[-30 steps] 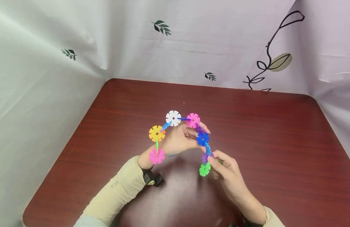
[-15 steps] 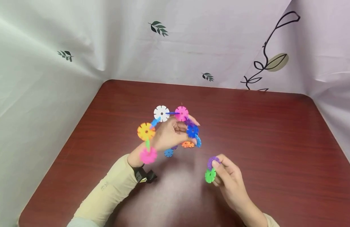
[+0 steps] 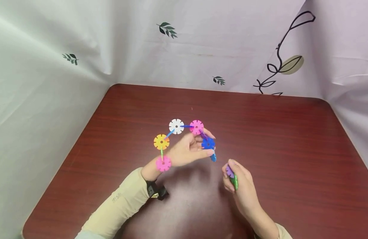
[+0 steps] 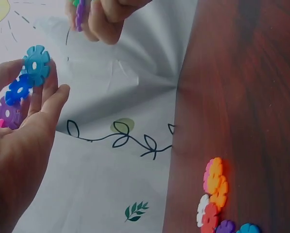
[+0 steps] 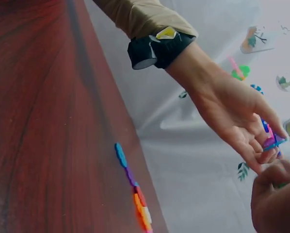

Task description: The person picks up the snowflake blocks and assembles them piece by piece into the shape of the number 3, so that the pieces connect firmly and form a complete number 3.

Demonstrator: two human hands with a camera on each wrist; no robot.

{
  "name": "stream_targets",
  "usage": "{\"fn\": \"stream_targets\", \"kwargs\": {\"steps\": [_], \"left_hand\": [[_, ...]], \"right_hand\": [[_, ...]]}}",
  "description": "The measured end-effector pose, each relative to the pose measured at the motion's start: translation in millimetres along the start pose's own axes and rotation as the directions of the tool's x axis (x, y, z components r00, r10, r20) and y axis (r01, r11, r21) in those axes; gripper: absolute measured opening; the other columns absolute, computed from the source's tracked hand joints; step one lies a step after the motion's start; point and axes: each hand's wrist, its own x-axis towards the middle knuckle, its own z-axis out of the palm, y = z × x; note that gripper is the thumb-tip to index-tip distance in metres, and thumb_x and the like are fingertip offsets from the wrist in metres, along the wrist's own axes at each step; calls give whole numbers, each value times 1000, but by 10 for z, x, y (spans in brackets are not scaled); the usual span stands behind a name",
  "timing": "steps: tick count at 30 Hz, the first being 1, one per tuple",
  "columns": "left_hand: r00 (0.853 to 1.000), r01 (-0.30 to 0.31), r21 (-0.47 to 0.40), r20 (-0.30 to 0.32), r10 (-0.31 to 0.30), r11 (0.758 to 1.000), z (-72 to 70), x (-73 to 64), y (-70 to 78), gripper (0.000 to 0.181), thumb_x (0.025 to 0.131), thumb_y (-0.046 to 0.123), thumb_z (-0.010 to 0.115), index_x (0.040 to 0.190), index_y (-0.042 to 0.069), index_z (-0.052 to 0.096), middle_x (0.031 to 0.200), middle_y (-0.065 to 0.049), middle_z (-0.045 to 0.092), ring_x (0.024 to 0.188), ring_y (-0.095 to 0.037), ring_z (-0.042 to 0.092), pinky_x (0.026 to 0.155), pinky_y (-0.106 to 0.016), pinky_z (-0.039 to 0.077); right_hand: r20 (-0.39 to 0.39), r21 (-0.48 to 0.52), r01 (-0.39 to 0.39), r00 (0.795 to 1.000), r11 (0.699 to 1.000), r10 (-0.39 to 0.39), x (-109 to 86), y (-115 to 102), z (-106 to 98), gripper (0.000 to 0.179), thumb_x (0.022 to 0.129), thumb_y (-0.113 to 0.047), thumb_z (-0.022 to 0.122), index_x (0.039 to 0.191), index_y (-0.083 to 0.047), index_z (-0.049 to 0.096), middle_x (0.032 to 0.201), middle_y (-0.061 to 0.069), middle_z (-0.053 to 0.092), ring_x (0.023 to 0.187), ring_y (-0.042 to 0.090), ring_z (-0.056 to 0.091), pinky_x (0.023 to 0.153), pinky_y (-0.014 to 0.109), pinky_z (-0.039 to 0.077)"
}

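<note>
In the head view my left hand (image 3: 184, 154) holds up an arched chain of slotted plastic discs, pinching it near the blue disc (image 3: 208, 143). From there the chain runs past a pink disc (image 3: 197, 123) and a white disc (image 3: 173, 125) to a yellow disc (image 3: 157, 142). A lower pink disc (image 3: 163, 167) ends it, overlapping the left wrist. Below the blue disc hangs a light-blue disc (image 4: 44, 72), facing the left wrist camera. To the right, apart from the chain, my right hand (image 3: 245, 187) grips a purple disc (image 3: 229, 171) joined to a green disc (image 3: 236, 182).
Several more discs, among them orange (image 4: 214, 182), red (image 4: 209, 218) and white (image 4: 201, 211) ones, lie on the dark red wooden table (image 3: 291, 149). The left hand hides them in the head view. A pale curtain (image 3: 190, 59) with printed leaves closes off the back and sides.
The purple and green discs were against the chain's light-blue end; the right hand has drawn them away and turned them edge-on. The left hand's chain swung left, then partly back.
</note>
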Motion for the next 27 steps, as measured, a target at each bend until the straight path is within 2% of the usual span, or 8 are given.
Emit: {"fn": "stream_targets", "kwargs": {"steps": [4,6,9,14,18,20,23,27], "left_hand": [[998,28,19,50,-29,999,6,6,-36,37,85,-7,62,118,-7,45,105,-28,59,94,-17,65,88,-33,52],[998,30,15,59,-30,999,9,7,-47,39,84,-7,63,119,-8,47,110,-28,58,100,-20,64,91,-33,50],[996,-6,4,87,6,1000,1,7,-59,42,82,-2,68,118,-10,49,114,-29,57,107,-26,62,92,-35,49],[989,-75,127,132,58,989,-24,-8,-34,44,78,8,73,116,-4,56,114,-19,62,105,-17,63,92,-36,50],[979,-119,181,187,84,976,-16,-7,-7,42,77,3,74,115,3,58,112,-8,65,103,-12,61,92,-37,48],[971,-139,185,217,97,973,-9,-7,-5,40,79,10,74,115,4,58,111,-4,64,103,-11,59,93,-35,46],[953,-173,141,274,130,975,-1,-10,-13,40,87,23,66,118,1,55,113,-9,62,106,-18,59,96,-35,44],[938,-140,20,322,126,990,5,-5,-19,44,95,28,52,123,-6,49,120,-22,58,114,-34,55,96,-37,45]], "right_hand": [[90,29,-82,993,996,80,8,25,-10,28,103,-23,35,97,-5,55,76,1,60,46,5,42,37,24,27],[119,15,-126,985,992,123,11,25,-16,27,102,-24,38,116,-5,51,91,3,62,50,3,45,39,18,30],[141,1,-174,975,985,172,19,11,-23,36,101,-26,40,132,-8,42,88,2,57,51,3,43,39,18,27],[215,92,-173,965,981,150,23,-9,-30,41,103,-34,27,119,-3,49,71,-5,44,47,3,38,39,33,13],[264,179,-199,953,964,147,31,-11,-28,33,104,-27,29,98,-5,53,66,-6,42,45,2,36,40,29,14],[284,228,-220,947,949,152,32,-10,-33,27,103,-21,33,91,-7,52,66,-8,43,45,3,35,42,27,15],[348,325,-243,929,914,124,37,-11,-44,27,104,-15,29,92,-6,52,68,-8,43,44,6,29,43,26,12],[416,405,-278,905,871,95,42,-1,-51,29,104,-12,24,95,-6,51,69,-7,42,45,11,23,43,28,9]]}}
